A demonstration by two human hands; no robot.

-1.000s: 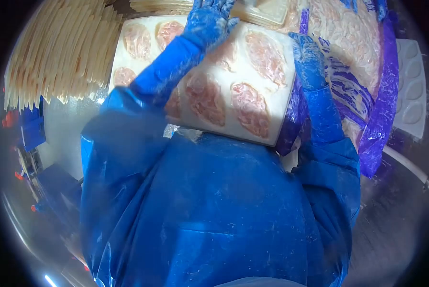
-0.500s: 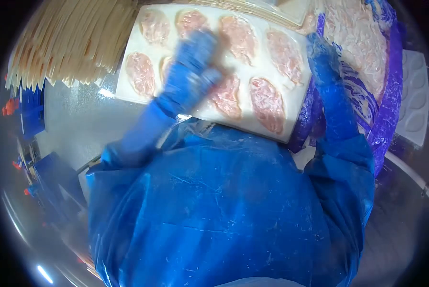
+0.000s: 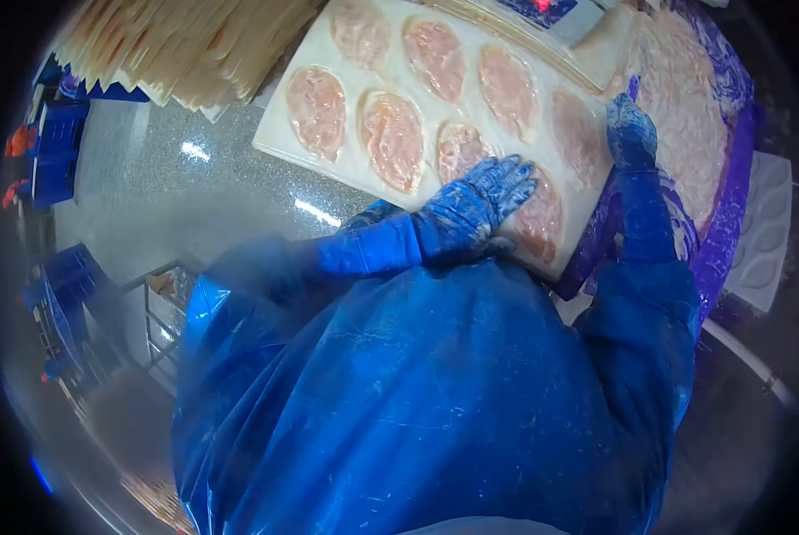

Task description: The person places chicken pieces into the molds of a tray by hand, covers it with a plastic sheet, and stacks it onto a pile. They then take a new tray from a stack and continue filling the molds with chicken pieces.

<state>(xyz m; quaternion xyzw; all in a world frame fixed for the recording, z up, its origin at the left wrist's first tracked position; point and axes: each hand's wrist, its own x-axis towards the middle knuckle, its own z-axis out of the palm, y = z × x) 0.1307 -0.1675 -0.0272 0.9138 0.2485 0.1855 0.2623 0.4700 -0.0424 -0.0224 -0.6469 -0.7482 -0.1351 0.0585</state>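
A white moulded tray (image 3: pixel 350 169) holds several flat pieces of pale pink raw meat in oval hollows. My left hand (image 3: pixel 481 203), in a wet blue glove, lies flat with fingers stretched over the lower right of the tray, between a meat piece (image 3: pixel 463 150) and the corner piece (image 3: pixel 539 223). Beside the tray's right edge is my right hand (image 3: pixel 632 127), also gloved in blue, its fingers curled at a purple strip near the pile of raw meat (image 3: pixel 680 98). What those fingers hold is too small to make out.
Many thin pale trays (image 3: pixel 176 45) stand stacked at the upper left. Purple plastic sheeting (image 3: pixel 733 169) borders the meat pile. An unfilled moulded tray (image 3: pixel 763 236) lies at the far right. Blue crates (image 3: pixel 59 152) stand at the left, above the floor beside a metal frame (image 3: pixel 150 312).
My left hand has moved right and down across the tray, and has flattened out. In view, the tray sits further right and more tilted. My right hand appears slightly lower and further right.
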